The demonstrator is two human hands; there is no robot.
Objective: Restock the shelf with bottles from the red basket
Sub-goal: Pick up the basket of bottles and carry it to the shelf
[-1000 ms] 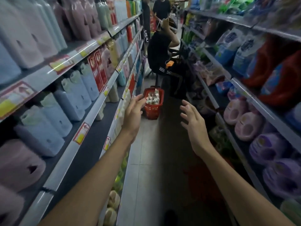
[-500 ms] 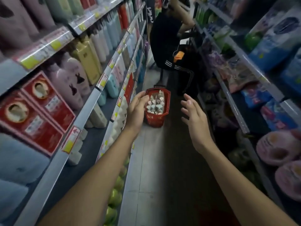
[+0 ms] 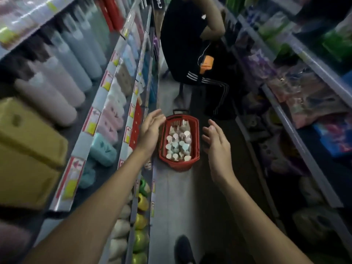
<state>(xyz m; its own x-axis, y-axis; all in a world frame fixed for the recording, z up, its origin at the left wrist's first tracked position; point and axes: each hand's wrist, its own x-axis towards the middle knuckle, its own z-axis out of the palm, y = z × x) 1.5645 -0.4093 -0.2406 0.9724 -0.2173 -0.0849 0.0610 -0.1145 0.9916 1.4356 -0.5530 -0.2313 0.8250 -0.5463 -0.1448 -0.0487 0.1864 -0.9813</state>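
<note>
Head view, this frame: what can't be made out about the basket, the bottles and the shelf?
- Bottles in the red basket: only caps show; bodies hidden by the basket wall, labels unreadable.
- Left shelf: motion blur smears products and price tags; the gap to restock is unclear.
- Left hand and right hand: hold nothing; contact with the basket unclear.

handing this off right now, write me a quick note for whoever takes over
Left hand: open, empty, reaching out beside the left side of the red basket.
Right hand: open, empty, to the right of the basket.
The basket stands on the aisle floor, full of upright bottles.
Done: nothing picked up yet.
Left: take bottles out and put them on the shelf on the left. Another person sits just past the basket.
</note>
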